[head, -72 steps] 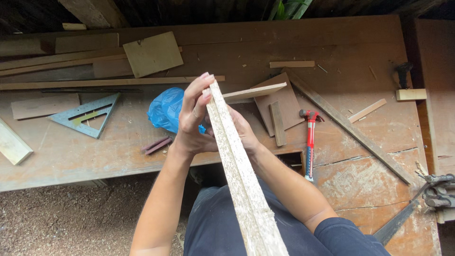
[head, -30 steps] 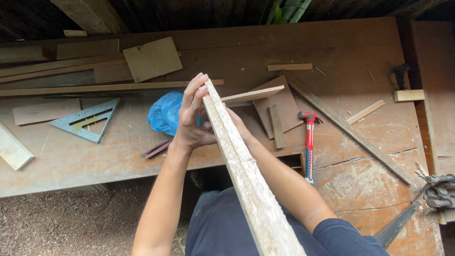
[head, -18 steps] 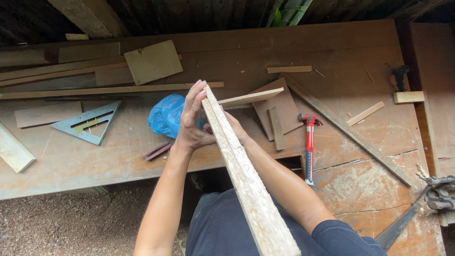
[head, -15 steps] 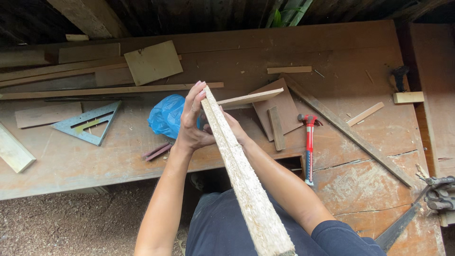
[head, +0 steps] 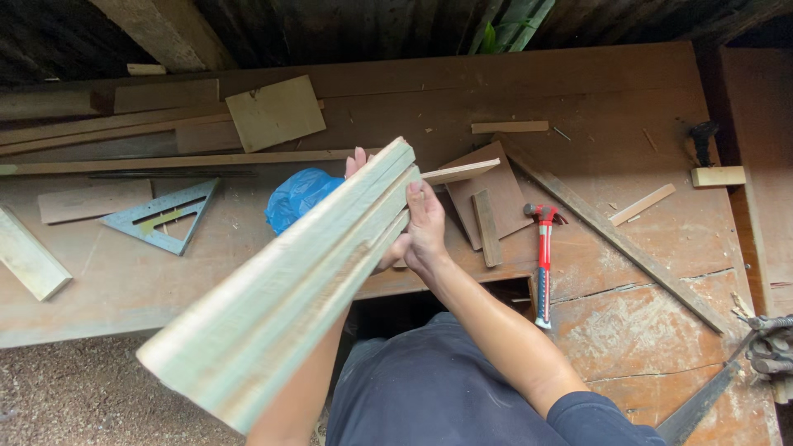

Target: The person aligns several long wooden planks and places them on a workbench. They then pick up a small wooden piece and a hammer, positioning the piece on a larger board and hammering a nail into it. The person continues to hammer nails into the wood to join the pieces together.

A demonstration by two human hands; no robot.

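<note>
Both hands grip a long, pale plank [head: 289, 289] of rough-sawn wood with a grooved edge, held above the worn brown surface [head: 124, 281]. The right hand [head: 423, 231] closes around its far end; the left hand [head: 359, 163] is mostly hidden behind it, fingertips showing. Just beyond the left hand lies a crumpled blue plastic bag [head: 297, 196]. Right of the right hand lies a red-handled hammer [head: 543, 256]; far left, a grey metal triangular square [head: 165, 216].

Left hand [head: 357, 162] was almost wholly hidden behind the wooden board [head: 289, 281]; only fingertips showed above its edge, grip unreadable. Blue plastic bag [head: 297, 196] was partly covered by the board. Metal clamp [head: 770, 347] was cut off at the right edge.
</note>
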